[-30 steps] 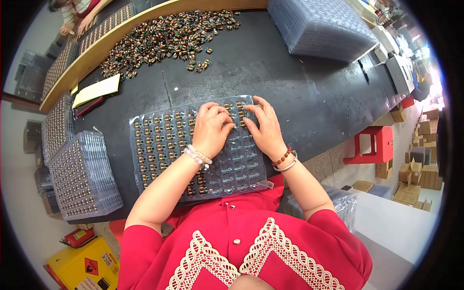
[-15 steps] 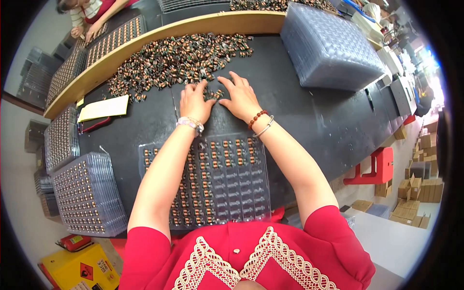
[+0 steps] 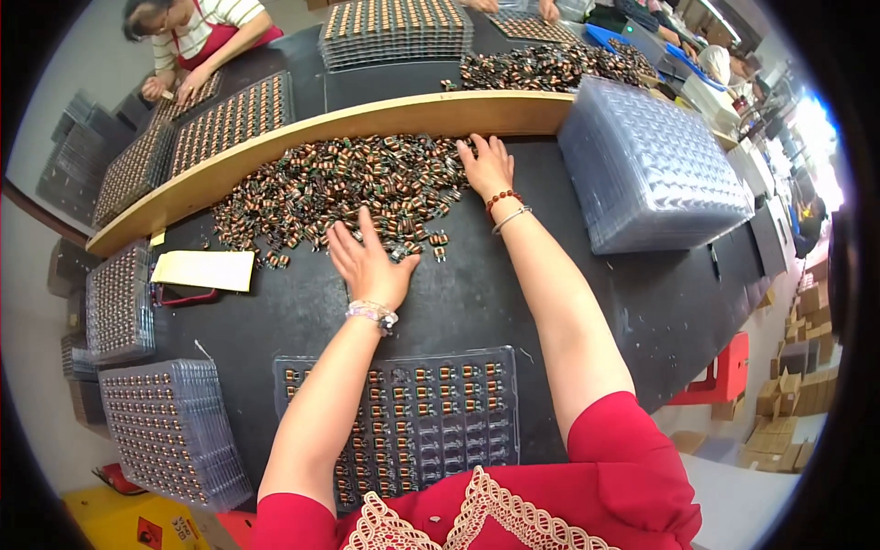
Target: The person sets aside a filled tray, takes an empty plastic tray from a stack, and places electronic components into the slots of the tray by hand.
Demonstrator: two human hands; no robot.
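A heap of small copper-wound coils [image 3: 348,188] lies on the black table against a wooden rail. At the heap's near edge my left hand [image 3: 374,270] is spread, its fingertips touching or just above the nearest coils. My right hand [image 3: 489,170] reaches to the heap's far right end by the rail, fingers stretched and slightly apart, with no coil visible in it. Close to my body lies a clear plastic tray [image 3: 467,426], partly covered by my left forearm. Coils sit in its far rows and left columns; bare pockets show at its near right.
Tall stacks of clear trays [image 3: 655,174] stand at the right. Filled trays [image 3: 170,431] are stacked at the left, near a yellow paper [image 3: 203,270] over a red-edged object. Beyond the wooden rail [image 3: 367,119], co-workers handle trays. A red stool [image 3: 724,371] stands at the right.
The view has tilted up, showing more beyond the rail. My hands, close together before, have parted: the right has moved out to the heap's far right end, the left stays at its near edge.
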